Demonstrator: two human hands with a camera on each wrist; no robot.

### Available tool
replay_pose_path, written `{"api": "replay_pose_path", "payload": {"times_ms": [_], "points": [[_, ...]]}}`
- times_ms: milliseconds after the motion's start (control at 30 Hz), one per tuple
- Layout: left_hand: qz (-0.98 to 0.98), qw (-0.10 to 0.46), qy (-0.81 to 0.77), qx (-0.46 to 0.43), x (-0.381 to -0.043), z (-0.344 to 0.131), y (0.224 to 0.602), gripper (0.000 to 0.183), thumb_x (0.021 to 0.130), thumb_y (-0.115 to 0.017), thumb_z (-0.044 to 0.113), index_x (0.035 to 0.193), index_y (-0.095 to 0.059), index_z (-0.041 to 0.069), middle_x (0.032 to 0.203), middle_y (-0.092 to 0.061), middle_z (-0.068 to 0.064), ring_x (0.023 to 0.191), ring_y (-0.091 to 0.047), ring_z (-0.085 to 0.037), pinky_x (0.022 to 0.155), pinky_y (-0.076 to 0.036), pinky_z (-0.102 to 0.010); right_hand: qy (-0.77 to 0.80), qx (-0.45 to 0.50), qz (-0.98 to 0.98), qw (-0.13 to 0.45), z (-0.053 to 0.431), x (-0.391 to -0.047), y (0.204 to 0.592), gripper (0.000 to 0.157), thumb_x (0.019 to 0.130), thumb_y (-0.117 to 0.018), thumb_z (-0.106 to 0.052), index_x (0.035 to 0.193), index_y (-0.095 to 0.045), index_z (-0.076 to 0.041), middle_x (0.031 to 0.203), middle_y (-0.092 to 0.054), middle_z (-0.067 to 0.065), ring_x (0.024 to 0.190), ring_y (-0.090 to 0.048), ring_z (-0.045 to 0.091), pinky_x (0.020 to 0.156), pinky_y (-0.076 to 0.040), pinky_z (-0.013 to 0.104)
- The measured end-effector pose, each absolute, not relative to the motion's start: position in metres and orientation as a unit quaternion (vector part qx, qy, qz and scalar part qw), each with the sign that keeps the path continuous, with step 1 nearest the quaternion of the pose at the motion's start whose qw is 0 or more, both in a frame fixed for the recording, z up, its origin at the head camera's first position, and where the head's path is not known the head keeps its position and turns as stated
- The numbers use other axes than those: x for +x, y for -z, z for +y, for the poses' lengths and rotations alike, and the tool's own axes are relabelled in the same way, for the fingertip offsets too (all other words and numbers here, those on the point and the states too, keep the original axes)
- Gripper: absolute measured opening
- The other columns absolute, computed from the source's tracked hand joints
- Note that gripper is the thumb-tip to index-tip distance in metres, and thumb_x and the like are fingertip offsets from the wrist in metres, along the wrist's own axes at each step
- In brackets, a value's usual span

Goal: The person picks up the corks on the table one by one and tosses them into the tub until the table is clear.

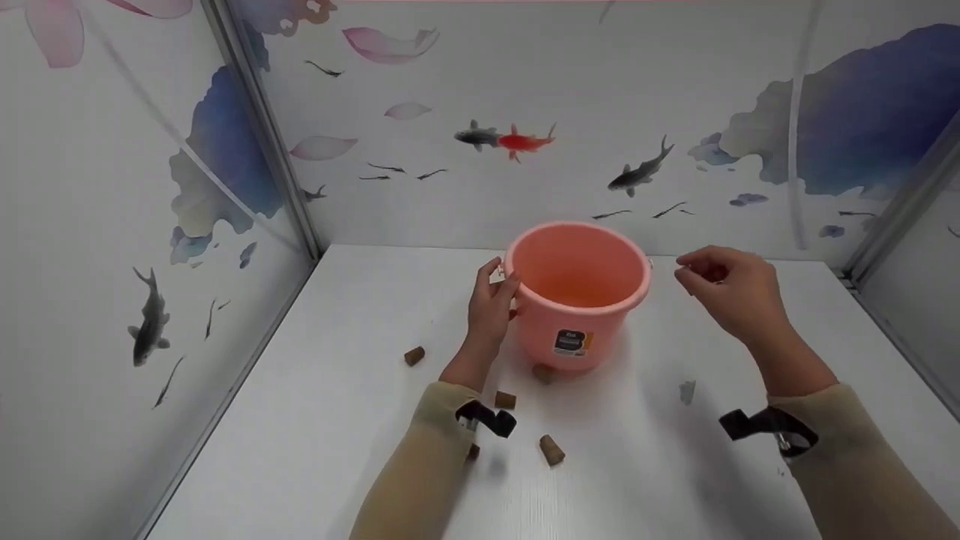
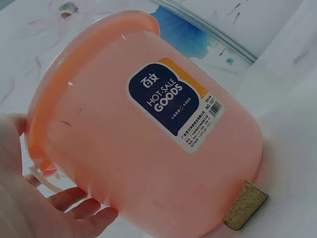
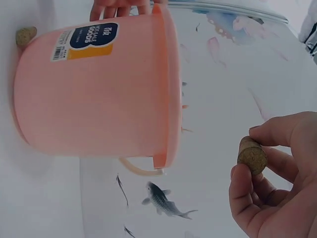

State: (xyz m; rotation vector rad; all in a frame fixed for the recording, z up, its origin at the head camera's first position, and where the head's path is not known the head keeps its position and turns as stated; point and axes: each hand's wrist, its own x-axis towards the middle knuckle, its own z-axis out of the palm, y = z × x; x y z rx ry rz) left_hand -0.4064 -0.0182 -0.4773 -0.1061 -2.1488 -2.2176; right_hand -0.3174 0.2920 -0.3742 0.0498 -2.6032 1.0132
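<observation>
A pink plastic bucket point(image 1: 536, 334) stands upright on the white table, its dark label facing me. My left hand point(image 1: 491, 307) holds the bucket's left side at the rim. In the left wrist view, the fingers point(image 2: 74, 206) lie against the wall beside the pale handle point(image 2: 47, 183). My right hand point(image 1: 735, 292) is raised to the right of the bucket, apart from it. In the right wrist view it pinches a cork stopper point(image 3: 252, 157) between thumb and fingertips. Another cork point(image 2: 245, 206) lies against the bucket's base.
Several corks lie on the table, among them one at the left point(image 1: 414, 356), one before the bucket point(image 1: 505, 400) and one nearer me point(image 1: 552, 450). A small grey piece point(image 1: 687, 391) lies at the right. Printed panels point(image 1: 420, 202) wall the table at the back and sides.
</observation>
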Motion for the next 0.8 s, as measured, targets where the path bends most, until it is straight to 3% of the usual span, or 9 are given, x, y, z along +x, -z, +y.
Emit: {"api": "replay_pose_path", "payload": {"times_ms": [367, 633, 800], "points": [[-0.704, 0.026, 0.709, -0.041, -0.408, -0.019, 0.477, 0.061, 0.108, -0.059, 0.043, 0.162, -0.038, 0.025, 0.130, -0.069, -0.006, 0.118, -0.065, -0.020, 0.094, -0.063, -0.040, -0.384, 0.006, -0.912, 0.141, 0.275, -0.351, 0.333, 0.035, 0.104, -0.066, -0.034, 0.131, -0.073, -0.012, 0.109, -0.071, 0.014, 0.092, -0.063, 0.026, 0.070, -0.055, 0.018], [-0.708, 0.027, 0.705, -0.029, -0.408, -0.020, 0.479, 0.063, 0.106, -0.061, 0.047, 0.162, -0.039, 0.026, 0.130, -0.069, -0.005, 0.118, -0.065, -0.020, 0.096, -0.062, -0.041, -0.401, -0.002, -0.909, 0.113, 0.258, -0.379, 0.329, 0.038, 0.105, -0.064, -0.036, 0.132, -0.072, -0.011, 0.114, -0.070, 0.015, 0.097, -0.065, 0.026, 0.074, -0.055, 0.016], [-0.700, 0.025, 0.713, -0.040, -0.407, -0.020, 0.477, 0.066, 0.105, -0.062, 0.049, 0.162, -0.038, 0.026, 0.130, -0.068, -0.006, 0.117, -0.066, -0.019, 0.097, -0.062, -0.041, -0.407, -0.002, -0.908, 0.096, 0.243, -0.387, 0.336, 0.037, 0.104, -0.064, -0.034, 0.132, -0.072, -0.011, 0.117, -0.071, 0.016, 0.099, -0.068, 0.029, 0.083, -0.062, 0.029]]}}
